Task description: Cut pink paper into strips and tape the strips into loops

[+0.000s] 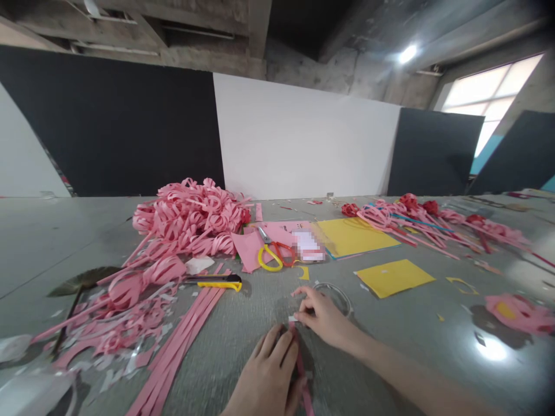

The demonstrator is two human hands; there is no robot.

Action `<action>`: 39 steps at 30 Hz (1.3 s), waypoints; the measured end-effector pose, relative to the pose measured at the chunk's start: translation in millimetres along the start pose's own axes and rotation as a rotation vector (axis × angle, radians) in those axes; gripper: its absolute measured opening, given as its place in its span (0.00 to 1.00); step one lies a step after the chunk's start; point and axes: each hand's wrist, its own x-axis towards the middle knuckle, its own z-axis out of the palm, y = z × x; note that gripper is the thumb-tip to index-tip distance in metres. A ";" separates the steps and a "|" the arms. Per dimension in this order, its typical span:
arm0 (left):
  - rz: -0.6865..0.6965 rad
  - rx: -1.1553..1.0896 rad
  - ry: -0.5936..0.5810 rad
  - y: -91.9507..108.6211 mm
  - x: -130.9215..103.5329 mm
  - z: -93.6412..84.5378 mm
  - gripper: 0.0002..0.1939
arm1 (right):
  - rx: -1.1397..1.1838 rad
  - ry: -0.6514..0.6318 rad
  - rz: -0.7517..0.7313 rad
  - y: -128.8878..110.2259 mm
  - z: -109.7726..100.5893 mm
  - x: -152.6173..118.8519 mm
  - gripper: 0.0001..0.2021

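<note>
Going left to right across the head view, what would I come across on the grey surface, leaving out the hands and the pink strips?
Dark green fan-shaped leaf → yellow-handled cutter → scissors → phone → smaller yellow sheet → pink piece with a yellow centre.

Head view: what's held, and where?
The left hand presses the pink strip down near its far end; whether the right hand grips it cannot be told.

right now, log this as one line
left hand: over pink strip | right hand: thumb and forefinger apart near white piece at strip's far end | rest: cutter, scissors, yellow sheet beyond hands
</note>
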 end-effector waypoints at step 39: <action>-0.080 -0.143 -0.069 2.2 5.2 -7.6 0.22 | -0.022 0.017 -0.022 -0.8 2.3 3.3 0.05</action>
